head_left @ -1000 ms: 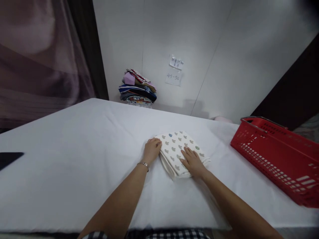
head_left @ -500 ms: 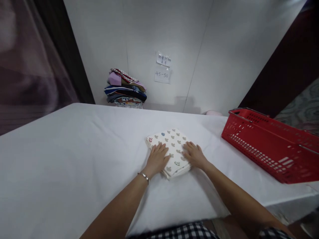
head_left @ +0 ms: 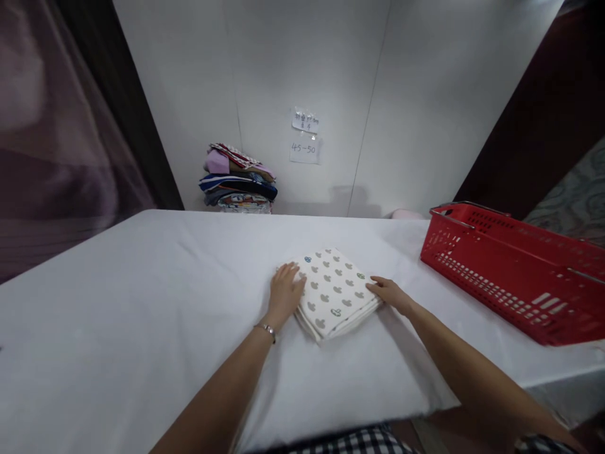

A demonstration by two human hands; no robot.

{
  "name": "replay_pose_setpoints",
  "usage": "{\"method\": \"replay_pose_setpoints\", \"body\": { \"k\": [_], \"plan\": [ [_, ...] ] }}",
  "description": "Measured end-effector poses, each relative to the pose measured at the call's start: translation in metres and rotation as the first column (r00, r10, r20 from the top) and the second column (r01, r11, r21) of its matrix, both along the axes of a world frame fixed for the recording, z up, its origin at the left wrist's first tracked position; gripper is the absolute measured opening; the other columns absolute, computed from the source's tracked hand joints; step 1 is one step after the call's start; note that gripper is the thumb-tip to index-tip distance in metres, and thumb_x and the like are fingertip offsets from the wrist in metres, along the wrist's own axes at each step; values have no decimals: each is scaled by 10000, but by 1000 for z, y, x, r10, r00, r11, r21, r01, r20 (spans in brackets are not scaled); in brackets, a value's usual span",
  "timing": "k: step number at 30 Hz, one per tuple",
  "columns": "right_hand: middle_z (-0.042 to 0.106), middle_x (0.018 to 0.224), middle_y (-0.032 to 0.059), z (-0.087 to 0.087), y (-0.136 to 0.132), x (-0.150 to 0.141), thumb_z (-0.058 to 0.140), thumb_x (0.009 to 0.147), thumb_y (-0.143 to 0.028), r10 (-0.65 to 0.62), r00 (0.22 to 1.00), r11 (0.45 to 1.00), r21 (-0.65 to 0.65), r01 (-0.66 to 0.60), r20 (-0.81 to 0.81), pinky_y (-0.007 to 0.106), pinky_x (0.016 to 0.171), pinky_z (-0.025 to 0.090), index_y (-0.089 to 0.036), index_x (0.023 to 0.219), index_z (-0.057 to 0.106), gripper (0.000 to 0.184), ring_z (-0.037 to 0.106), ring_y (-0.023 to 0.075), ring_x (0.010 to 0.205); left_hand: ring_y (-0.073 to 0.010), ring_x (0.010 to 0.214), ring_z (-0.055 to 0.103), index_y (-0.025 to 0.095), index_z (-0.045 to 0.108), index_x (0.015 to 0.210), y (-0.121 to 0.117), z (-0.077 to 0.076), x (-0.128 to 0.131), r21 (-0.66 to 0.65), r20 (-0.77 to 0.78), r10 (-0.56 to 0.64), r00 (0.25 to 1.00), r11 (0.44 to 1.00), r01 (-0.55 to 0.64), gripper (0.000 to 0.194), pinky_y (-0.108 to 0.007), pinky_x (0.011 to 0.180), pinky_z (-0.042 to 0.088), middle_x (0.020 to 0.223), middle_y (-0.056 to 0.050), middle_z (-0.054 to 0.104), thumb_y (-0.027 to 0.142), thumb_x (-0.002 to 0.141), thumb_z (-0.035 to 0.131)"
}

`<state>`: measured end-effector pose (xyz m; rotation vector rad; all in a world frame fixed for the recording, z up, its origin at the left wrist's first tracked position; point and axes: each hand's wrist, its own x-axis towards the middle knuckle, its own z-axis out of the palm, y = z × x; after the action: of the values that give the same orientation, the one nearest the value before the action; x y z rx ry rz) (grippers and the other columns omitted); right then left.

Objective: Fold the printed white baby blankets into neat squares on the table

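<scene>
A folded white cloth [head_left: 338, 287] with grey, blue and green mushroom-like prints lies on the white-covered table [head_left: 155, 328]. Its layers show along the near edges. My left hand [head_left: 285, 291], with a bracelet at the wrist, rests over the cloth's left corner, fingers spread and thumb apart. At the opposite corner, my right hand [head_left: 391, 295] takes the cloth's edge between thumb and fingers; its lower fingers are partly hidden.
A red plastic basket [head_left: 501, 271] with metal handles stands on the right of the table. Against the wall at the back is a stack of folded fabrics [head_left: 239, 180]. Handwritten paper signs [head_left: 305, 150] are taped above. A dark purplish curtain [head_left: 57, 145] hangs at left.
Both hands have moved outward from the cloth's top to its left and right corners. The cloth looks flatter and more spread to the right. The camera view has shifted slightly.
</scene>
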<state>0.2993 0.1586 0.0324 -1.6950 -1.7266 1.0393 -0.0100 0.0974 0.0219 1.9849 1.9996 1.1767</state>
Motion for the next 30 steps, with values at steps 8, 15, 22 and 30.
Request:
{"method": "replay_pose_setpoints", "body": {
  "k": [8, 15, 22, 30],
  "plan": [
    [704, 892, 101, 13, 11, -3, 773, 556, -406, 92, 996, 985, -143, -94, -16, 317, 677, 500, -163, 930, 694, 453, 634, 237, 808, -265, 1203, 487, 132, 477, 1246, 47, 21, -35, -417, 151, 201, 968, 901, -122, 575, -349, 969, 390, 1327, -172, 497, 377, 737, 583],
    [687, 854, 99, 36, 50, -13, 810, 496, -294, 88, 991, 996, 32, -85, -98, 295, 618, 498, -130, 962, 681, 510, 630, 206, 719, -223, 968, 615, 163, 549, 1141, 27, 23, -50, -475, 239, 257, 936, 872, -118, 519, -276, 777, 461, 1119, -102, 645, 329, 657, 639],
    [612, 1091, 150, 30, 105, -54, 729, 618, -265, -23, 994, 968, 245, 48, -104, 394, 889, 430, -103, 1084, 629, 504, 581, 262, 988, -227, 898, 616, 178, 584, 1043, -16, 14, -45, -438, 206, 350, 914, 868, -234, 453, -282, 721, 446, 1022, -81, 667, 479, 705, 597],
    [658, 1032, 80, 6, 41, -50, 537, 758, -338, -2, 976, 906, 414, 95, -218, 344, 887, 437, -157, 958, 660, 296, 581, 197, 979, -262, 1163, 478, 155, 525, 1174, -28, 14, -27, -173, 65, 298, 952, 943, -283, 486, -365, 968, 368, 1248, -137, 531, 453, 792, 553]
  ]
}}
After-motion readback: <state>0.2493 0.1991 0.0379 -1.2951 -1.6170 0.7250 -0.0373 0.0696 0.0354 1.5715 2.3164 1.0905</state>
